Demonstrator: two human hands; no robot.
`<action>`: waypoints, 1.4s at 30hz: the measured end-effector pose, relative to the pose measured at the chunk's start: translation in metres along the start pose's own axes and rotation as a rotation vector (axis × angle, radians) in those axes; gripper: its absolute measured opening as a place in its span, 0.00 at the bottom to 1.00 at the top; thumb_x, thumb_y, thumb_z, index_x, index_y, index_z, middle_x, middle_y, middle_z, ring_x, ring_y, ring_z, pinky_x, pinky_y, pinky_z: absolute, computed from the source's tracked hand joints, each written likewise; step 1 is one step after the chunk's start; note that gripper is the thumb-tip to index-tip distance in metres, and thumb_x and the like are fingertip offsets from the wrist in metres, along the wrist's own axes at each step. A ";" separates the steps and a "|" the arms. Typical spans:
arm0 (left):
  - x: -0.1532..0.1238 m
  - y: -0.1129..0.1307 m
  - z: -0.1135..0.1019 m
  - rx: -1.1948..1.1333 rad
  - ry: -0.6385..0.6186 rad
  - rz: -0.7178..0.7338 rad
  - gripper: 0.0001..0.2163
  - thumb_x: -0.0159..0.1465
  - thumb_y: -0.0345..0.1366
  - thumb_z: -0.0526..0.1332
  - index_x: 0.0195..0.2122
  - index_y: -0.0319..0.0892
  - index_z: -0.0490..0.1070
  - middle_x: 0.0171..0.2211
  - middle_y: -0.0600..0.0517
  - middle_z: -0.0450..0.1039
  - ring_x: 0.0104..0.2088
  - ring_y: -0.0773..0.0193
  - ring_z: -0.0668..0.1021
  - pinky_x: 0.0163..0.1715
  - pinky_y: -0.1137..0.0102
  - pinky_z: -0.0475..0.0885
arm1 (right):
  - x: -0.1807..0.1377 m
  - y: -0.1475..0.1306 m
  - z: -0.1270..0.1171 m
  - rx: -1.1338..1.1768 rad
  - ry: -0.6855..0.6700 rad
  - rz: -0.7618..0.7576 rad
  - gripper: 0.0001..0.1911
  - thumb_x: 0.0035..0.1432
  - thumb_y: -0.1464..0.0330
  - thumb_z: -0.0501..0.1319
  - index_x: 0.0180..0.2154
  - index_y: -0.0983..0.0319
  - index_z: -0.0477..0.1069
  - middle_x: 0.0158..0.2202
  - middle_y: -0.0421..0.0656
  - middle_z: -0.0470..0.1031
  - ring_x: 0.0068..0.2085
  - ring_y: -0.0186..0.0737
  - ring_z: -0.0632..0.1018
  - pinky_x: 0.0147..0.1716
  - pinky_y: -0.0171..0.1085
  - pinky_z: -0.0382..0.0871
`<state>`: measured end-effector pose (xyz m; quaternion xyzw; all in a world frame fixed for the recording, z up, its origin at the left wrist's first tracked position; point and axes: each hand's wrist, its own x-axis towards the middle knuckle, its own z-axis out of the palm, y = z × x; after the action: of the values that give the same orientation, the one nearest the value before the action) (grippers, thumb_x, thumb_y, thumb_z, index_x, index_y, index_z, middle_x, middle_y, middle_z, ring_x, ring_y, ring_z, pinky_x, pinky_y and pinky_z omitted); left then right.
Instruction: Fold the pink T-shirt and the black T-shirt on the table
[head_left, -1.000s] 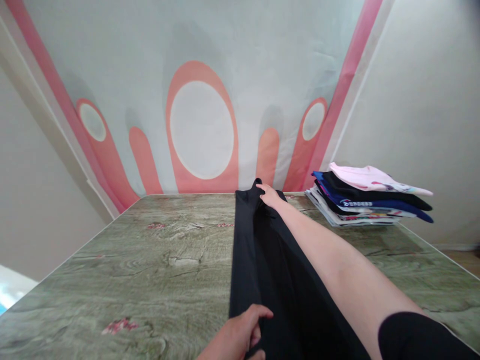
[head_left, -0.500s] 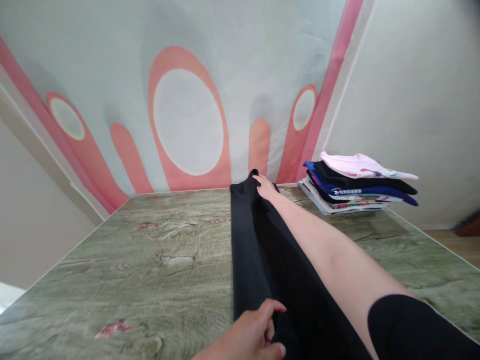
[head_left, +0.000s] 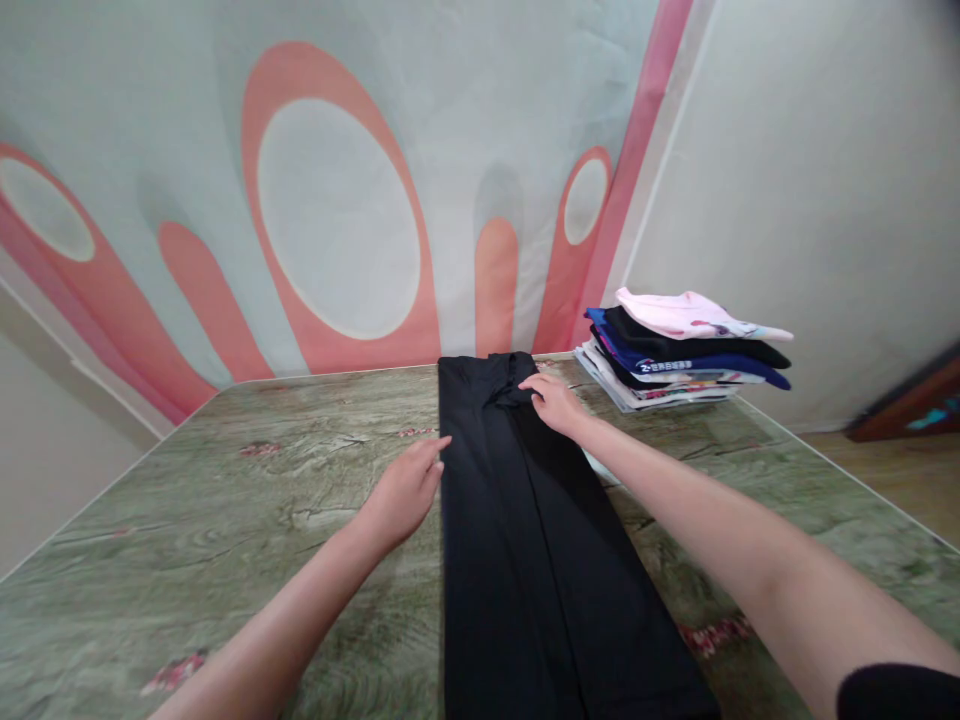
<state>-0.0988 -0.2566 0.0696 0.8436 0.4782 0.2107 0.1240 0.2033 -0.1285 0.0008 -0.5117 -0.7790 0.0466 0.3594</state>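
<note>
A long black garment (head_left: 517, 560) lies on the table, running from its far edge toward me, with a crease down its length. At its far end the cloth is bunched into a small folded-over flap (head_left: 514, 378). My right hand (head_left: 556, 402) is at the right side of this flap, fingers loosely stretched and touching or just over the cloth. Beside the garment's left edge hovers my left hand (head_left: 405, 490), its index finger pointing at the edge and the other fingers loosely bent, holding nothing.
A stack of folded clothes (head_left: 675, 350), pink on top, stands at the table's back right. The wood-patterned tabletop (head_left: 300, 560) meets a wall with pink-and-white decoration (head_left: 337, 220). A brown object (head_left: 915, 405) is on the floor at right.
The far end of the garment, raised in my right hand before, is now folded down flat. My left hand has moved forward from the near part to the garment's left edge. The view has shifted.
</note>
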 end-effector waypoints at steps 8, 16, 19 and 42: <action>0.072 -0.022 0.088 0.219 -0.005 -0.022 0.21 0.66 0.28 0.45 0.60 0.27 0.55 0.61 0.34 0.57 0.63 0.51 0.58 0.60 0.57 0.55 | -0.049 0.001 0.010 -0.034 -0.027 0.011 0.19 0.55 0.78 0.54 0.45 0.57 0.74 0.48 0.43 0.73 0.51 0.41 0.72 0.54 0.43 0.62; 0.013 0.027 0.044 0.132 -0.179 0.158 0.14 0.67 0.29 0.47 0.49 0.44 0.67 0.43 0.48 0.67 0.43 0.62 0.73 0.45 0.68 0.68 | -0.032 -0.006 0.000 -0.038 -0.042 -0.024 0.18 0.57 0.77 0.52 0.44 0.55 0.74 0.45 0.41 0.75 0.49 0.40 0.72 0.54 0.41 0.63; -0.017 0.058 0.029 0.126 -0.362 0.304 0.15 0.65 0.27 0.50 0.49 0.49 0.67 0.39 0.51 0.65 0.40 0.63 0.72 0.38 0.71 0.68 | 0.000 -0.010 0.004 -0.052 -0.057 0.084 0.16 0.59 0.75 0.53 0.45 0.56 0.73 0.46 0.42 0.74 0.50 0.39 0.72 0.54 0.39 0.62; -0.041 0.082 0.015 -0.133 -0.588 0.460 0.07 0.64 0.28 0.55 0.39 0.47 0.67 0.36 0.54 0.70 0.39 0.64 0.73 0.38 0.73 0.65 | 0.072 -0.005 0.045 0.182 -0.066 0.470 0.12 0.61 0.72 0.53 0.43 0.59 0.71 0.33 0.38 0.78 0.23 0.29 0.78 0.28 0.27 0.69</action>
<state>-0.0485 -0.3340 0.0809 0.9435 0.2055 0.0126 0.2598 0.1561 -0.0578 0.0063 -0.6427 -0.6424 0.2154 0.3576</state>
